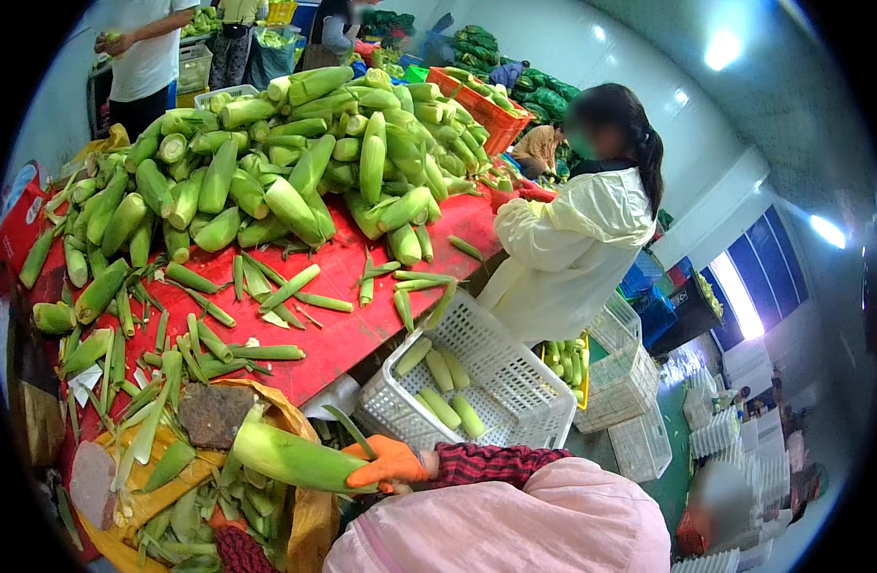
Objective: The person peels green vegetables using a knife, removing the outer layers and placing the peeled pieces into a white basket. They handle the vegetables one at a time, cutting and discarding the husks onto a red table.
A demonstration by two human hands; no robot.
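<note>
My right hand (390, 463), in an orange glove, grips one end of a large ear of corn in green husk (288, 455). A narrow green strip, leaf or blade I cannot tell, sticks up by its fingers. The ear's pale end points left, beside a brown stone-like block (213, 415). Lower down, my left hand (227, 518), also orange-gloved, is partly hidden among loose husks (188, 519) in a yellow sack (313, 519); what it touches cannot be seen. Several ears in pale husk (438, 408) lie in a white plastic crate (553, 422) beside the table.
A big heap of corn in husks (281, 165) covers the back of the red table (360, 322), with cut stalk ends (288, 288) in front. A co-worker in a pale jacket (574, 243) stands by the right edge. An orange crate (481, 111) and stacked white crates (617, 387) stand beyond.
</note>
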